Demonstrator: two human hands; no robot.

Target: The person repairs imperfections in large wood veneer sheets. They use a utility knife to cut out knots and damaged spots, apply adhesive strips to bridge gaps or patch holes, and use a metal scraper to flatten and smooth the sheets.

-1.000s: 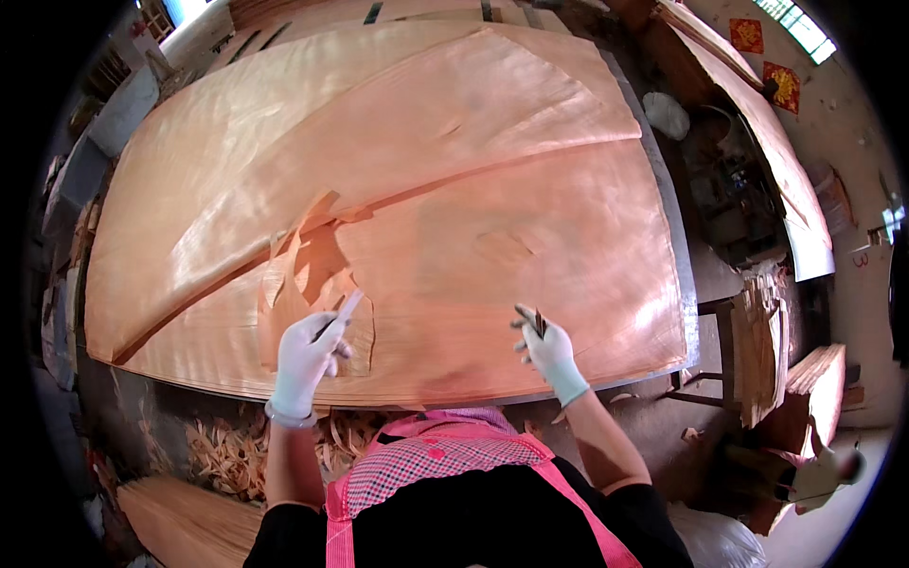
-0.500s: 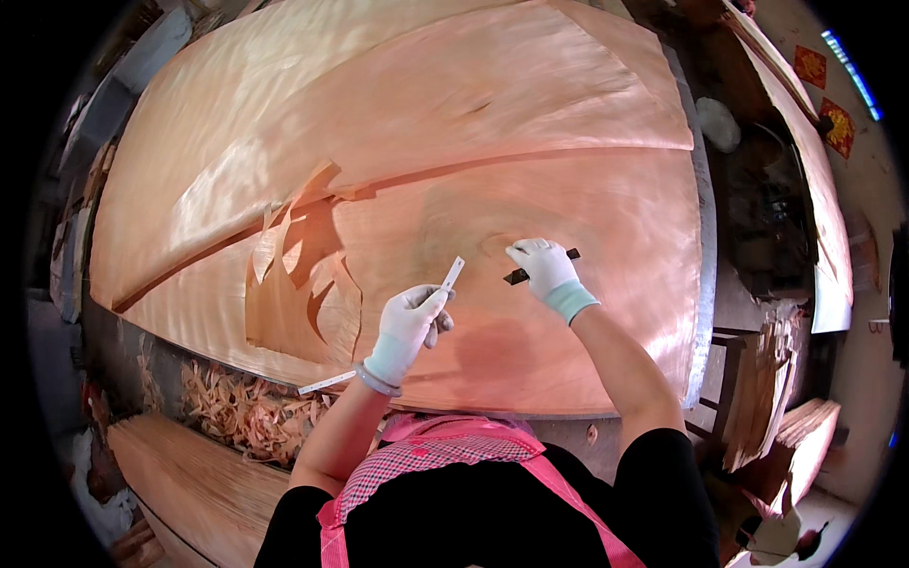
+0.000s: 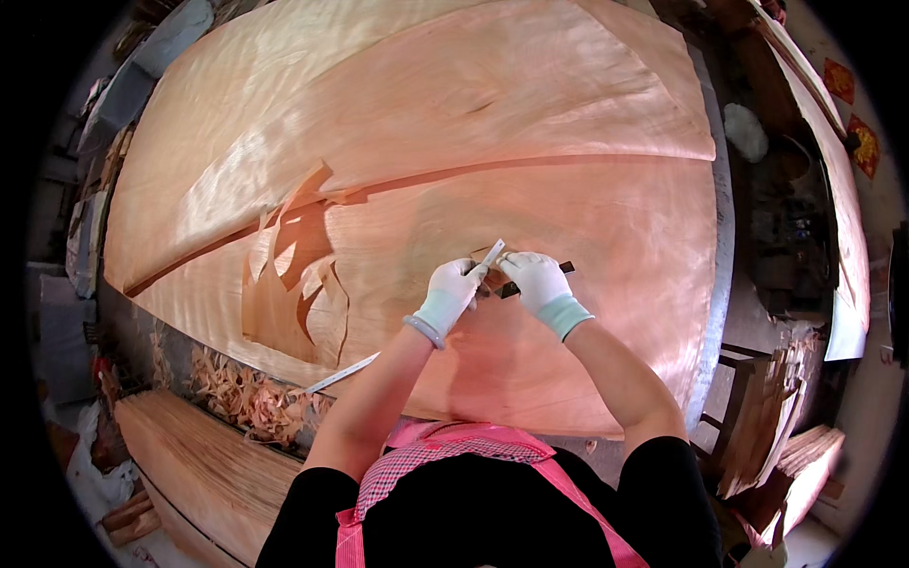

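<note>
Large thin sheets of pale wood veneer [image 3: 568, 170] lie stacked across a wide table. My left hand [image 3: 453, 289], in a white glove, holds a long flat metal strip [image 3: 492, 252] that runs under my forearm and sticks out at the table's near edge. My right hand [image 3: 536, 277], also gloved, grips a small dark-handled knife [image 3: 564, 269]. Both hands meet on the top sheet near its middle. A ragged torn hole [image 3: 289, 284] in the top sheet lies left of my hands.
Veneer scraps [image 3: 241, 402] pile on the floor at the lower left beside a stack of wood strips [image 3: 199, 473]. More veneer stacks [image 3: 767, 435] stand at the right. A dark bench with a white lump [image 3: 746, 131] runs along the far right.
Both hands have come together at the middle of the sheet. The left hand moved right with the strip, and the right hand's knife now sits next to the strip's tip.
</note>
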